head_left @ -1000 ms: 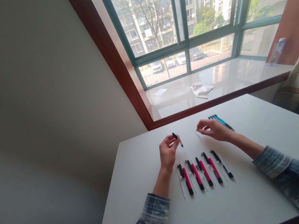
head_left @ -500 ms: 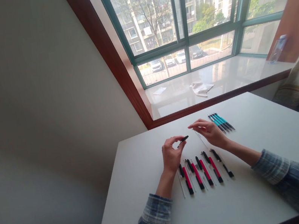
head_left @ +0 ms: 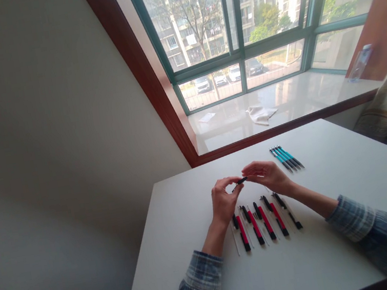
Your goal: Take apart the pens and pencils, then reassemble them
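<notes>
My left hand (head_left: 223,199) pinches a small black pen part (head_left: 241,181) between thumb and fingers, above the white table (head_left: 181,246). My right hand (head_left: 269,177) reaches in from the other side, its thumb and fingertips closed at the far end of that part. Under the right palm the end of a thin pale stick, like a pen refill, barely shows; most of it is hidden. Just below the hands lies a row of pen pieces: red barrels (head_left: 255,227) with black ends, black grip-like parts (head_left: 267,204) and thin pale refills (head_left: 236,242).
Several turquoise pens (head_left: 286,157) lie side by side at the table's back right. Beyond the table, a white cloth (head_left: 261,114) and a clear bottle (head_left: 361,62) rest on the window sill (head_left: 221,133). A wall (head_left: 47,139) rises on the left.
My right hand has come down and left, so its fingertips meet the black pen part. The left hand has shifted slightly right. The thin pale stick between the hands is now mostly covered.
</notes>
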The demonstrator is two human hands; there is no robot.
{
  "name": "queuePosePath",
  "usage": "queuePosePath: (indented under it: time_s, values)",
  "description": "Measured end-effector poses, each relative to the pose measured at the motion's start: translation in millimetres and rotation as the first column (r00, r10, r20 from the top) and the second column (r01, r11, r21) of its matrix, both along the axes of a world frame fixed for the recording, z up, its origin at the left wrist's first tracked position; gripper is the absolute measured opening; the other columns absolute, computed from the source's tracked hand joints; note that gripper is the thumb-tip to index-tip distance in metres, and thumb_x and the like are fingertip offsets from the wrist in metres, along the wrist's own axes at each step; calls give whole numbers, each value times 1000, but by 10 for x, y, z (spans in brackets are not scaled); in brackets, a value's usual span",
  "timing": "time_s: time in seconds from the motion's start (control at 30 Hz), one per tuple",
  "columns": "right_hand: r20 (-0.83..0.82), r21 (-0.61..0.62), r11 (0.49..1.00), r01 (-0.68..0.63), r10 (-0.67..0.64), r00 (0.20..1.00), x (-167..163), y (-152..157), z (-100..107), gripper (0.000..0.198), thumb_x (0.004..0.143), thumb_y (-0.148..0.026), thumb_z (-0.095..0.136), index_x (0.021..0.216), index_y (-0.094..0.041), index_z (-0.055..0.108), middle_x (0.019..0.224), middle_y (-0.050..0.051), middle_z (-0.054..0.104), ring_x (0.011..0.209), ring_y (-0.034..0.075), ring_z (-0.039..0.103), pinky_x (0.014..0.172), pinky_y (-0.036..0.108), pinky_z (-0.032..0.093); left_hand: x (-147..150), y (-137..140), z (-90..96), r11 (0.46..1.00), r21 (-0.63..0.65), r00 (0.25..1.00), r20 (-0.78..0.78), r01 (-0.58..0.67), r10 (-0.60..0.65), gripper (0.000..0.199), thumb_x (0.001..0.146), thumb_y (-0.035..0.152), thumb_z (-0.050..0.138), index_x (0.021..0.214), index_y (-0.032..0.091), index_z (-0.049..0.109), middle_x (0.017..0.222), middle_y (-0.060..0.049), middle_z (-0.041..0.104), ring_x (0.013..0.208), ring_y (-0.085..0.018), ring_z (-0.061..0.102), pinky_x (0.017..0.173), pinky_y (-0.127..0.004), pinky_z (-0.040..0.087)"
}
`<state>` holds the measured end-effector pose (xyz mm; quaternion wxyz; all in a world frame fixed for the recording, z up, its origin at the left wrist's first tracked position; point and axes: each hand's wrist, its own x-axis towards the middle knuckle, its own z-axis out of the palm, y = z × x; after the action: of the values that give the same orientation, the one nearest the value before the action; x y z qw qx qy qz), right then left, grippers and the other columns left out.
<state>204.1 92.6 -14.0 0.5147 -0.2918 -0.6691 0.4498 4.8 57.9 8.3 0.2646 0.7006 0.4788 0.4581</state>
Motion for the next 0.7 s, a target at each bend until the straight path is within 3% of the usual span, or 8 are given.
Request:
queuePosePath:
  time_s: [0.1, 0.2, 0.3, 0.4, 0.47, 0.57, 0.7]
  values:
    - [69, 42, 999, 27, -29, 997, 32, 5, 50, 36, 85, -46, 77, 112, -23, 73, 107, 7, 77, 94, 23, 75, 86, 40, 64, -10, 21, -24, 1000, -23, 999, 37, -2, 3, 14, 83, 30, 77, 97, 28, 81, 100, -4, 79, 96, -25, 69, 91, -43, 53]
    - [269, 162, 975, 155, -195, 943, 140, 48, 111, 30, 92, -49, 68, 105, -23, 75, 99, 7, 78, 83, 21, 73, 72, 35, 62, -44, 61, -56, 997, -70, 994, 106, -30, 37, 17, 83, 35, 77, 97, 26, 81, 99, -5, 79, 94, -25, 70, 91, -43, 53]
    - [528, 276, 935, 224, -342, 778, 289, 106, 148, 30, 95, -47, 62, 88, -22, 77, 85, 5, 77, 70, 19, 69, 66, 33, 55, -97, 108, -84, 990, -122, 974, 207, -66, 90, 23, 82, 38, 78, 99, 24, 80, 97, -6, 79, 90, -23, 70, 90, -42, 53]
    - [726, 290, 933, 213, -360, 586, 392, 127, 160, 29, 91, -47, 67, 80, -22, 77, 79, 5, 77, 68, 20, 68, 65, 31, 50, -141, 143, -94, 984, -153, 942, 305, -94, 138, 27, 79, 40, 81, 99, 22, 80, 97, -7, 79, 89, -23, 70, 87, -41, 54]
    - [797, 271, 940, 206, -339, 500, 409, 115, 163, 27, 86, -48, 72, 78, -22, 77, 78, 5, 77, 71, 21, 69, 62, 30, 47, -157, 158, -94, 981, -159, 927, 340, -110, 159, 29, 78, 40, 82, 99, 21, 80, 98, -8, 79, 89, -23, 70, 85, -40, 55]
    - [843, 227, 958, 175, -283, 457, 387, 84, 167, 17, 83, -41, 75, 80, -24, 79, 79, 4, 78, 73, 22, 70, 61, 29, 46, -166, 175, -99, 978, -169, 911, 374, -119, 175, 30, 78, 40, 81, 99, 19, 79, 97, -8, 79, 89, -23, 70, 85, -39, 55]
    - [846, 182, 976, 124, -219, 485, 368, 73, 151, 10, 84, -31, 73, 80, -26, 81, 80, 5, 79, 73, 24, 71, 62, 30, 47, -166, 190, -119, 976, -196, 883, 435, -96, 174, 34, 77, 39, 83, 103, 18, 79, 99, -9, 79, 92, -23, 71, 86, -38, 55]
